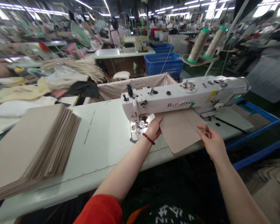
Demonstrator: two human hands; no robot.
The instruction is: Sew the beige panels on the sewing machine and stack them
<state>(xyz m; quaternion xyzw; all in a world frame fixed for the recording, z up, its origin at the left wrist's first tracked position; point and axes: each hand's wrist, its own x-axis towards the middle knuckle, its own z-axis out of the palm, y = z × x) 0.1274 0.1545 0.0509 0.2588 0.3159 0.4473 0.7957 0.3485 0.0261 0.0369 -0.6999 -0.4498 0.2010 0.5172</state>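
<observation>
A flat beige panel [180, 129] lies under the arm of a white sewing machine [158, 101], its near corner reaching the table's front edge. My left hand [154, 127], with a dark red bead bracelet on the wrist, is closed on the panel's left edge, close to the lit needle area. At the panel's right edge is my right hand [211, 140], its fingers pinching that edge. Small thread snips [207, 130] are tucked in the same hand, blades pointing up. The needle tip is too small to make out.
A thick stack of beige panels [30, 140] sits on the left of the white table [98, 133]. Two thread cones [198, 45] stand behind the machine. A blue crate [163, 62] is beyond, and a blue-edged bin [268, 119] lies at right.
</observation>
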